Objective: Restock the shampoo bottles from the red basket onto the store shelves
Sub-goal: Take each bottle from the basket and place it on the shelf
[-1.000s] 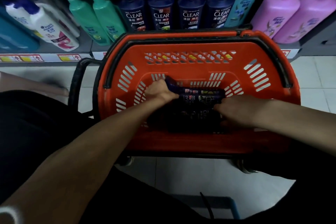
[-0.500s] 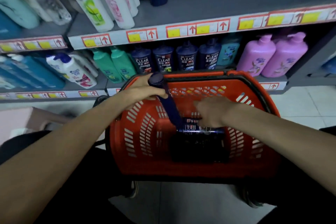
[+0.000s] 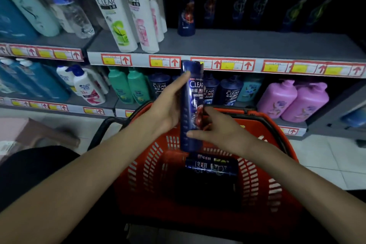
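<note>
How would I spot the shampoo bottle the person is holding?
Find the big red plastic basket in front of the grey store shelves. Right above it, the left hand and right hand hold one tall dark blue CLEAR shampoo bottle upright. The other dark bottles lie flat inside the basket; only this one is up in the hands.

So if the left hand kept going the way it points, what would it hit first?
Likely the price-tag strip ahead. The left hand, holding the blue bottle, points up and forward at it. Depth is unclear, though.
</note>
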`<state>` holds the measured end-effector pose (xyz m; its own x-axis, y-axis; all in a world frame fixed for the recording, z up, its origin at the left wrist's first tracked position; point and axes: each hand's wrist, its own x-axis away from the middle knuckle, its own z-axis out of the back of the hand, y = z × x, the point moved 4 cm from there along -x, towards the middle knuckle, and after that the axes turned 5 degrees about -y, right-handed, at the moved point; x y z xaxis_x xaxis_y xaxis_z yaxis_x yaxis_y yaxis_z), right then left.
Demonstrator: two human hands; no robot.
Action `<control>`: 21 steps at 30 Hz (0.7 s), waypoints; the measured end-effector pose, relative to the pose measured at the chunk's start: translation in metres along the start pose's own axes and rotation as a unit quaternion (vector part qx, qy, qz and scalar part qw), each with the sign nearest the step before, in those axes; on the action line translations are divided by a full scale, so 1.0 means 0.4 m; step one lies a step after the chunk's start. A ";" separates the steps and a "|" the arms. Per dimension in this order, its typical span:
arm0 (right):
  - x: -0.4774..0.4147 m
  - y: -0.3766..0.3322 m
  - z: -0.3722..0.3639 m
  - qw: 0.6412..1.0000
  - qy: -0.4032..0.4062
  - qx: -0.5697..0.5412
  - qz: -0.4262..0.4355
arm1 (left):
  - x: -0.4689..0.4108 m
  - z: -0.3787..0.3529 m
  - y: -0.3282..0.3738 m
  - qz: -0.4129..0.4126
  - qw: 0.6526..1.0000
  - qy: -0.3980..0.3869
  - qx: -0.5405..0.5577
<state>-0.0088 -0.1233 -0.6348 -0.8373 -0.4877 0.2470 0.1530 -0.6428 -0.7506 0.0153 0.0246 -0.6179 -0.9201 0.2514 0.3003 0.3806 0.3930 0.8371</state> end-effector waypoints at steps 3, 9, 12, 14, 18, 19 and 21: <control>-0.006 -0.004 -0.004 0.998 0.015 -0.061 0.019 | -0.009 0.004 0.016 -0.005 0.997 0.029 0.072; -0.011 -0.019 -0.008 0.982 0.016 -0.189 -0.006 | -0.045 0.022 0.006 -0.003 0.993 0.031 0.114; -0.006 -0.040 -0.008 0.970 0.000 -0.240 -0.024 | -0.053 0.021 0.005 0.005 0.992 0.029 0.121; 0.001 -0.053 -0.004 0.956 -0.003 -0.290 -0.041 | -0.055 0.023 0.004 0.007 0.992 0.036 0.119; 0.008 -0.071 0.006 0.951 0.029 -0.303 -0.061 | -0.053 0.022 0.024 -0.012 0.992 0.029 0.121; 0.010 -0.078 0.007 0.953 0.038 -0.295 -0.057 | -0.050 0.019 0.030 -0.013 0.992 0.024 0.124; 0.012 -0.089 0.007 0.957 0.047 -0.281 -0.046 | -0.046 0.018 0.034 -0.009 0.991 0.022 0.132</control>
<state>-0.0168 -0.1043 -0.6054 -0.8809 -0.3732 0.2912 -0.2078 -0.2479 -0.9462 0.0381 0.0317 -0.6153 -0.9280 0.2058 0.3104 0.3693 0.6166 0.6953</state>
